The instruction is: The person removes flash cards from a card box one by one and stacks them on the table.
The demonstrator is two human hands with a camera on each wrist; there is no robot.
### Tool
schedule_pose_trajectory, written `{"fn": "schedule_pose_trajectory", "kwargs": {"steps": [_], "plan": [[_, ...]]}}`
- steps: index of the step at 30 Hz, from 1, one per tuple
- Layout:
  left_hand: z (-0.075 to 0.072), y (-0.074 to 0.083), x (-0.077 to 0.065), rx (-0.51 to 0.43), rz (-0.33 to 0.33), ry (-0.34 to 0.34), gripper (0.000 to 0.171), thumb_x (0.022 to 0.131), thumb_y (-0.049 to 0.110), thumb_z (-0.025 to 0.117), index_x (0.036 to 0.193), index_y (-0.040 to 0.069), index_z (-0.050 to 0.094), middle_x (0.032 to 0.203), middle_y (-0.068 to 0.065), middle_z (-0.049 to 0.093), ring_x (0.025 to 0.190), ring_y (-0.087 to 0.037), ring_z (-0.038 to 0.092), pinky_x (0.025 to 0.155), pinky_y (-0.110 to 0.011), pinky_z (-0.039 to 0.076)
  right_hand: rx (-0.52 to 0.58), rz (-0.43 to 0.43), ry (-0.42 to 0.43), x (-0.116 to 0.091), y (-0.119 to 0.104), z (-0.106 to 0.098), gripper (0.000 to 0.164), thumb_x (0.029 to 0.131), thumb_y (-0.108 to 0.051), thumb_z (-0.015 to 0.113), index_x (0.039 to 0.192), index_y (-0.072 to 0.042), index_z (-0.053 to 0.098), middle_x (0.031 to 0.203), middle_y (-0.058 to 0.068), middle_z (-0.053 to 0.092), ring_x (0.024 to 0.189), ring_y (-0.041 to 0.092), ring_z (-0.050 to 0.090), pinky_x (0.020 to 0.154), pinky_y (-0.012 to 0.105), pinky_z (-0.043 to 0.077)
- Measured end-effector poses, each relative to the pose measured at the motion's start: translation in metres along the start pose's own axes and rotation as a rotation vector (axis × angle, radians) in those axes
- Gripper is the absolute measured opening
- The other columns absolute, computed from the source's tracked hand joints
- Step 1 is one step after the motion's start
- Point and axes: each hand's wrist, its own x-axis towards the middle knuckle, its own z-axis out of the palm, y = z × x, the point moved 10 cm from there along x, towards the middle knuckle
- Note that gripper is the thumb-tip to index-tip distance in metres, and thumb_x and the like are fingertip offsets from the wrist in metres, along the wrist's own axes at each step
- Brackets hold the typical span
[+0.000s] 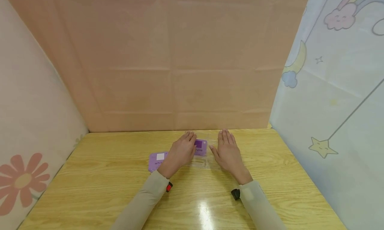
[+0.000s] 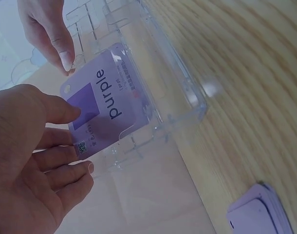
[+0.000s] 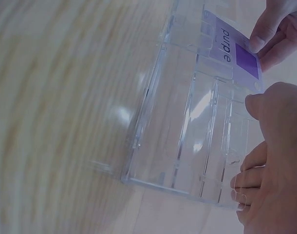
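A clear plastic rack [image 1: 198,164] with several stepped slots stands on the table between the two hands. A purple card [image 2: 107,100] printed "purple" stands in the rack, its lower part behind a clear wall. My left hand [image 1: 181,151] pinches the card's upper edge, thumb over its dark square and fingers behind. At the rack's right end is my right hand [image 1: 229,153], its fingers nearly straight along the back edge and its thumb near the top of the rack [image 3: 187,122]. Whether the right fingers press on the plastic is hard to tell.
Left of the rack lies a small stack of purple cards [image 1: 156,161], the top one printed "white", partly behind the left forearm. A tan sheet [image 1: 171,73] rises behind the wooden table [image 1: 105,176], with printed cloths at both sides.
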Motion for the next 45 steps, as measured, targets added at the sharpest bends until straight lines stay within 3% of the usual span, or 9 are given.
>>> {"fn": "schedule_pose_trajectory", "kwargs": {"steps": [9,24,29,37,40,43,45], "plan": [[0.006,-0.003,0.000,-0.016,-0.015,-0.043,0.049,0.108,0.026,0.058,0.151,0.002,0.055,0.156,-0.015,0.056,0.148,-0.031,0.052,0.118,-0.041,0.050,-0.001,0.001,0.011,0.002,0.000,-0.001,0.077,0.108,-0.041,0.056,0.154,0.017,0.036,0.162,0.037,0.036,0.156,0.049,0.033,0.130,0.060,0.027],[0.006,0.002,-0.003,0.029,-0.011,-0.036,0.050,0.108,0.027,0.059,0.152,0.004,0.055,0.155,-0.013,0.058,0.146,-0.029,0.055,0.104,-0.039,0.059,0.008,0.019,-0.024,0.000,0.001,0.000,0.077,0.109,-0.042,0.054,0.155,0.017,0.034,0.164,0.037,0.031,0.158,0.049,0.030,0.131,0.060,0.024],[0.007,0.001,-0.004,0.000,-0.021,-0.032,0.050,0.108,0.027,0.058,0.152,0.004,0.054,0.156,-0.013,0.056,0.147,-0.029,0.054,0.105,-0.041,0.059,-0.002,0.015,-0.023,0.000,0.002,0.001,0.078,0.109,-0.042,0.054,0.155,0.017,0.034,0.164,0.036,0.032,0.158,0.048,0.029,0.131,0.060,0.024],[0.001,0.003,-0.009,-0.045,-0.016,-0.012,0.049,0.108,0.026,0.059,0.151,0.002,0.056,0.154,-0.014,0.058,0.144,-0.028,0.057,0.092,-0.039,0.065,-0.007,0.003,-0.006,0.000,0.001,0.000,0.078,0.109,-0.042,0.055,0.154,0.017,0.035,0.162,0.037,0.036,0.157,0.048,0.031,0.131,0.060,0.026],[-0.003,0.003,-0.010,-0.041,-0.016,0.016,0.045,0.106,0.022,0.062,0.147,0.004,0.060,0.151,-0.013,0.062,0.134,-0.027,0.065,0.073,-0.032,0.066,-0.009,0.004,-0.007,0.000,0.001,0.001,0.078,0.109,-0.043,0.055,0.154,0.017,0.035,0.162,0.037,0.036,0.157,0.048,0.031,0.131,0.060,0.026],[-0.006,0.002,-0.012,-0.045,-0.014,0.042,0.042,0.104,0.016,0.065,0.144,0.006,0.064,0.148,-0.011,0.065,0.096,-0.022,0.079,0.051,-0.023,0.055,-0.012,0.005,-0.006,0.000,0.001,0.001,0.078,0.109,-0.043,0.055,0.155,0.017,0.035,0.162,0.036,0.037,0.157,0.048,0.031,0.131,0.060,0.026],[-0.008,0.001,-0.012,-0.054,-0.007,0.054,0.040,0.103,0.014,0.065,0.143,0.006,0.065,0.146,-0.010,0.067,0.070,-0.018,0.074,0.045,-0.021,0.047,-0.015,0.004,-0.004,0.000,0.001,0.001,0.078,0.109,-0.043,0.055,0.155,0.017,0.035,0.162,0.036,0.036,0.157,0.048,0.032,0.131,0.060,0.026]]}}
